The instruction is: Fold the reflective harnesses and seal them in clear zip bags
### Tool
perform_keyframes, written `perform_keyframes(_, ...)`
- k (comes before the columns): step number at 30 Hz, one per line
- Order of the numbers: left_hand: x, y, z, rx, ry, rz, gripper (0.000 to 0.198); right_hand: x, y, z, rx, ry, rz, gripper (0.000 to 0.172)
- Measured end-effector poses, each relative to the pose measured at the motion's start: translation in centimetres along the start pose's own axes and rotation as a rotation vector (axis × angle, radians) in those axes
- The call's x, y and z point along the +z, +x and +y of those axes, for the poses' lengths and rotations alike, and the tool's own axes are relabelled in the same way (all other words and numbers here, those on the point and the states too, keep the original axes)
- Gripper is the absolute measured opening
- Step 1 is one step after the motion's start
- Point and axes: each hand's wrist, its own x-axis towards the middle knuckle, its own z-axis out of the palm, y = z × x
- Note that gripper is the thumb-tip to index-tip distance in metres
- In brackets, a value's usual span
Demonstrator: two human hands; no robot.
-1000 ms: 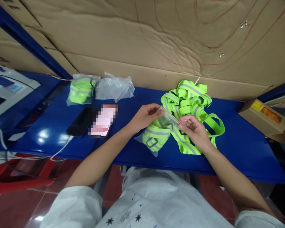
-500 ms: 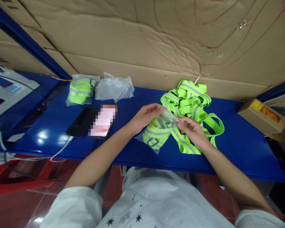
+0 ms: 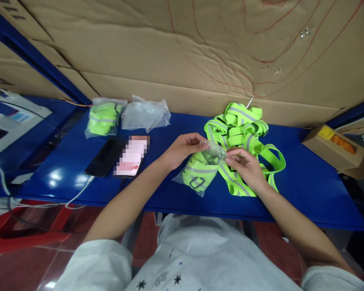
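Observation:
A clear plastic bag lies on the blue table, with a folded neon-yellow reflective strap and a dark buckle inside it. Its top edge is pinched at the left by my left hand and at the right by my right hand. Both hands have their fingers closed on the plastic. Just behind and beside my right hand lies a loose heap of neon-yellow straps with grey reflective stripes. Part of the heap is hidden by my right hand and the bag.
At the back left sit a filled bag of yellow strap and a pile of clear bags. Two phones, one dark and one lit, lie left of my arm. A cardboard box stands at the right; cardboard lines the back.
The bag's top edge is more bunched between my fingers than before. My hands stay in nearly the same place, and the view has shifted slightly.

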Motion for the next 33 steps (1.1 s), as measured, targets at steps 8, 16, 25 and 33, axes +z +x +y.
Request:
perform_keyframes(8, -0.2, 0.3, -0.5, -0.082, -0.076, 0.0, 0.045, -0.2, -0.1, -0.2, -0.046, -0.108, -0.139, 0.039)
perform_keyframes(16, -2.7, 0.4, 0.8, -0.033, 0.288, -0.383, 0.047, -1.1, -0.1, -0.3, -0.101, -0.232, -0.295, 0.031)
perform_keyframes(25, -3.4, -0.3, 2.2, -0.03, 0.598, -0.407, 0.04, -1.5, -0.2, -1.2, -0.098, -0.306, -0.397, 0.041)
perform_keyframes(33, -4.0, 1.1, 1.0, -0.079, 0.571, -0.6, 0.045, -1.4, -0.5, -1.1, -0.021, -0.314, -0.48, 0.039)
